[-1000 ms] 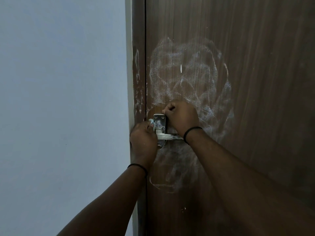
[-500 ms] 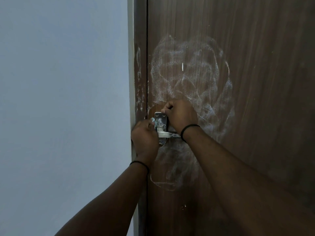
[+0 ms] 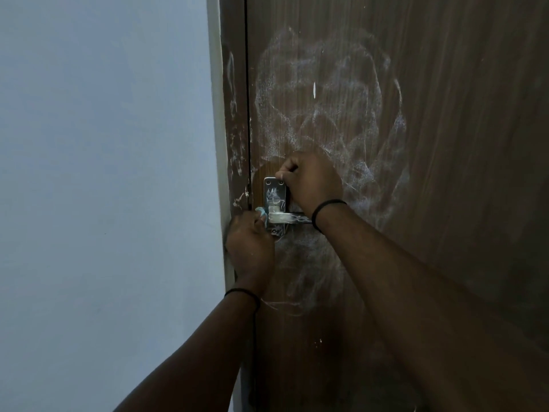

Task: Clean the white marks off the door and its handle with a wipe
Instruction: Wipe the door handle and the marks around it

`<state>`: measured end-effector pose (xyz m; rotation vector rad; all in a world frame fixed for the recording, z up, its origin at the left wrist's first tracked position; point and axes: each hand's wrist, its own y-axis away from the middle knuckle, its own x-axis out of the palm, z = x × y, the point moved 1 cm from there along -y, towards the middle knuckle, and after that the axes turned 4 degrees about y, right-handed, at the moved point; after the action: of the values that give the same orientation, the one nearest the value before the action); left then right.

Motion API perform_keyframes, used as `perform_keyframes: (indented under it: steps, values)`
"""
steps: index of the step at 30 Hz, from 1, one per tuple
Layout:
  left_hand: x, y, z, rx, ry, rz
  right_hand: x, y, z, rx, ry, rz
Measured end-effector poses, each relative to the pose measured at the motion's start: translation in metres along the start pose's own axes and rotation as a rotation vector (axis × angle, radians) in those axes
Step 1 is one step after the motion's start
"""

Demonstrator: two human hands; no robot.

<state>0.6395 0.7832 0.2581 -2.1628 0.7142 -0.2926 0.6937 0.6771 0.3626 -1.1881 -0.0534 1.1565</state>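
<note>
Head view, frame centre: my left hand (image 3: 251, 237) pinches the wipe (image 3: 261, 212) against the handle (image 3: 282, 217); my right hand (image 3: 312, 181) curls beside its plate on the door (image 3: 445, 144), white marks (image 3: 326, 114) above.

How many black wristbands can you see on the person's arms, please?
2: one black wristband on the right wrist by the door handle, another on the left wrist below it.
</note>
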Motion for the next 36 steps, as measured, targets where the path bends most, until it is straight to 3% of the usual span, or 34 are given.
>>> perform_keyframes:
  steps: [8,22,26,32,36]
  values:
    - [0.009,0.013,0.013,-0.107,0.049,-0.077,0.001,0.003,0.0,0.002,0.0,-0.02]
    - [0.032,0.03,0.015,-0.562,0.366,-0.279,0.0,0.011,0.004,0.016,0.01,-0.039]
    - [0.048,0.036,0.016,-0.779,0.505,-0.253,-0.006,0.012,0.008,0.005,0.056,-0.005]
    - [0.058,0.042,0.013,-0.921,0.748,-0.234,-0.01,0.019,0.015,-0.046,0.279,-0.012]
    - [0.056,0.041,0.002,-1.013,0.896,-0.144,-0.015,0.032,0.003,-0.046,0.192,-0.111]
